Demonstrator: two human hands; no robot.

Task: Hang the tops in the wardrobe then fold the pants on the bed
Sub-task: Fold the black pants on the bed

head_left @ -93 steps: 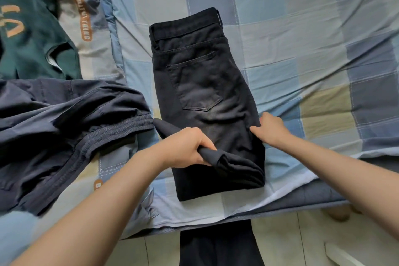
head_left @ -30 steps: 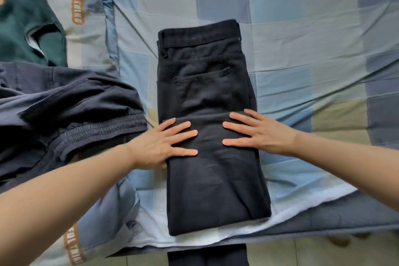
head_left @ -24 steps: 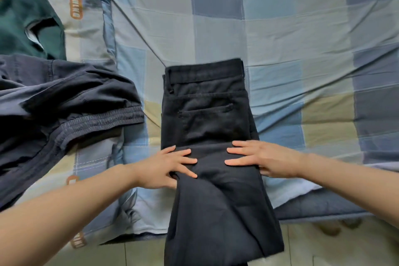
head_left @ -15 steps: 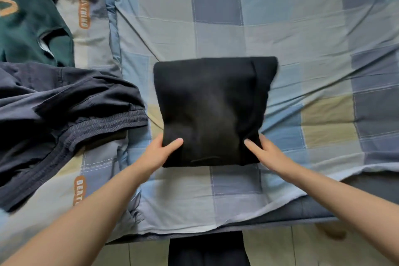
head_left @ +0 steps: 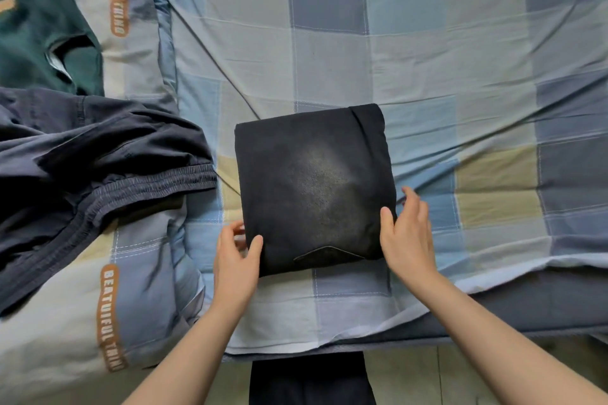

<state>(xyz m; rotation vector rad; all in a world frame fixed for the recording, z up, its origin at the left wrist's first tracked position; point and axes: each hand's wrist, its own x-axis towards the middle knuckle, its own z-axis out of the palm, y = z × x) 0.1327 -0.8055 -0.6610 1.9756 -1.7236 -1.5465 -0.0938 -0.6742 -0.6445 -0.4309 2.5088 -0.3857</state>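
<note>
The black pants (head_left: 312, 187) lie folded into a compact square on the checked bedsheet (head_left: 427, 59), near the bed's front edge. My left hand (head_left: 235, 260) pinches the bundle's near left corner, thumb on top and fingertips curled at the edge. At the near right corner my right hand (head_left: 406, 237) touches the side, its thumb on the fabric and its fingers straight alongside. A second pair of dark navy pants (head_left: 98, 174) with an elastic waistband lies crumpled to the left. A green top (head_left: 33, 26) lies at the far left.
A padded quilt with orange lettering (head_left: 108, 306) lies under the navy pants at the left. The bed's front edge (head_left: 493, 322) runs across the bottom, with tiled floor below it. A dark cloth (head_left: 312, 378) shows below that edge.
The black pants went from a long strip with legs hanging off the bed to a folded square. Both hands moved from pressing flat on top to its near corners.
</note>
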